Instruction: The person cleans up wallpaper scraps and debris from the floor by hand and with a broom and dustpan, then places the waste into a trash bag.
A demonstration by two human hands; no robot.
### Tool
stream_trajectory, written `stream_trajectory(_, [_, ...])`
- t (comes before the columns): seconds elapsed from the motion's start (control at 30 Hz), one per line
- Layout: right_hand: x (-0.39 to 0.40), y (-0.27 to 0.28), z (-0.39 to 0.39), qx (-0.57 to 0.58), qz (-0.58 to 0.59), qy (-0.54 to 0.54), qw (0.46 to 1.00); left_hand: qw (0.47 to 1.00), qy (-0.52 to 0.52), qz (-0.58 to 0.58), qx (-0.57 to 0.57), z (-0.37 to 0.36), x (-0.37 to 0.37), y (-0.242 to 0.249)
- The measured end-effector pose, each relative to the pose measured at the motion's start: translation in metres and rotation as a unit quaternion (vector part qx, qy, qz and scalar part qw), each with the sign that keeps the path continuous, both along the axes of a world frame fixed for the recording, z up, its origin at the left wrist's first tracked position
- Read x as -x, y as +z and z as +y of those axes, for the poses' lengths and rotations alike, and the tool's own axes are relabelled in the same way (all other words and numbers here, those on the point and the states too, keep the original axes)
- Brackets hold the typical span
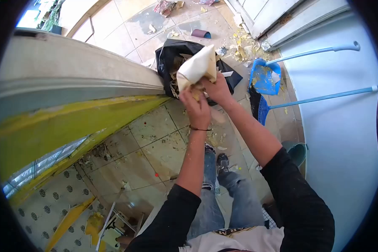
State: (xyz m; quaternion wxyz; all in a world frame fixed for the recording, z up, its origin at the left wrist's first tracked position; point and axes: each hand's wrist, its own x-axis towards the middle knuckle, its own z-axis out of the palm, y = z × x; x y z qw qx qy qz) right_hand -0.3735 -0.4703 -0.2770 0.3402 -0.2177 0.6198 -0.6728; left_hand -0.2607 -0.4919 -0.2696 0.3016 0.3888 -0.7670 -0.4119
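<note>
Above the open mouth of a black trash bag (166,52), a crumpled, folded piece of cream paper (195,67) is held up in both hands. My right hand (218,90) grips its lower right part, fingers closed. My left hand (196,107), with a dark band at the wrist, is closed around the lower left end, where a yellowish bit shows between the fingers. Brownish scraps are visible inside the bag, which stands on the tiled floor against the end of a door or partition. The hands partly hide the bag's near side.
A blue dustpan (265,86) with debris and a blue broom (262,110) lean along the right wall (340,122). Torn scraps (240,52) litter the tiles. A green bucket (297,153) is at lower right. At left is a yellow-edged partition (71,122).
</note>
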Motion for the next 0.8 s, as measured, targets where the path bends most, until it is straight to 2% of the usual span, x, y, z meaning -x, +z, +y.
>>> stream_trajectory(0.03, [-0.002, -0.002, -0.011, -0.002, 0.036, 0.007, 0.999, 0.999, 0.02, 0.035, 0.003, -0.007, -0.005, -0.004])
stream_trajectory(0.07, [-0.003, -0.006, -0.021, 0.011, 0.008, 0.021, 1.0, 0.994, 0.044, 0.094, -0.015, -0.014, -0.004, -0.01])
stream_trajectory(0.1, [-0.004, -0.017, -0.032, 0.004, 0.003, 0.02, 1.0, 0.995, 0.044, 0.089, -0.022, -0.018, -0.005, -0.014])
stream_trajectory(0.17, [0.001, -0.046, -0.052, 0.0, 0.223, -0.02, 0.975, 0.994, 0.077, 0.077, 0.007, -0.024, -0.005, -0.021])
stream_trajectory(0.2, [0.001, -0.069, -0.056, -0.053, 0.236, 0.02, 0.97, 0.998, 0.041, 0.016, 0.053, -0.03, -0.002, -0.019])
stream_trajectory(0.23, [-0.001, -0.099, -0.054, -0.06, 0.228, 0.026, 0.971, 0.998, 0.045, 0.008, 0.046, -0.033, 0.002, -0.033])
stream_trajectory(0.27, [-0.005, -0.129, -0.052, -0.177, 0.314, 0.085, 0.929, 0.999, -0.012, -0.031, 0.036, -0.041, 0.009, -0.048])
stream_trajectory(0.3, [-0.01, -0.154, -0.051, -0.285, 0.392, 0.147, 0.862, 0.995, -0.066, -0.07, 0.025, -0.05, 0.016, -0.064])
stream_trajectory(0.33, [-0.003, -0.171, -0.041, -0.24, 0.473, 0.267, 0.805, 0.994, -0.087, -0.033, -0.051, -0.058, 0.02, -0.101])
stream_trajectory(0.4, [0.011, -0.133, -0.03, -0.249, 0.344, 0.328, 0.844, 0.992, -0.06, -0.091, -0.063, -0.069, 0.034, -0.134])
stream_trajectory(0.43, [0.026, -0.129, -0.03, -0.371, 0.261, 0.422, 0.785, 0.986, -0.049, -0.14, -0.07, -0.077, 0.042, -0.149])
stream_trajectory(0.47, [0.051, -0.092, -0.035, -0.404, 0.33, 0.487, 0.701, 0.984, -0.048, -0.171, -0.029, -0.086, 0.047, -0.169])
stream_trajectory(0.5, [0.067, -0.078, -0.034, -0.447, 0.288, 0.357, 0.768, 0.984, -0.038, -0.173, -0.034, -0.088, 0.052, -0.172])
stream_trajectory(0.57, [0.107, -0.069, -0.052, -0.423, 0.238, 0.194, 0.852, 0.959, -0.025, -0.27, -0.086, -0.094, 0.068, -0.172])
stream_trajectory(0.6, [0.115, -0.08, -0.068, -0.423, 0.243, 0.202, 0.849, 0.942, -0.017, -0.332, -0.045, -0.09, 0.072, -0.179])
stream_trajectory(0.67, [0.12, -0.114, -0.108, -0.478, 0.409, 0.065, 0.775, 0.931, 0.0, -0.364, -0.033, -0.081, 0.078, -0.183])
stream_trajectory(0.77, [0.141, -0.157, -0.128, -0.457, 0.379, 0.139, 0.793, 0.908, 0.023, -0.418, -0.021, -0.073, 0.085, -0.17])
stream_trajectory(0.8, [0.147, -0.16, -0.122, -0.453, 0.379, 0.14, 0.794, 0.885, 0.021, -0.464, -0.017, -0.073, 0.085, -0.168])
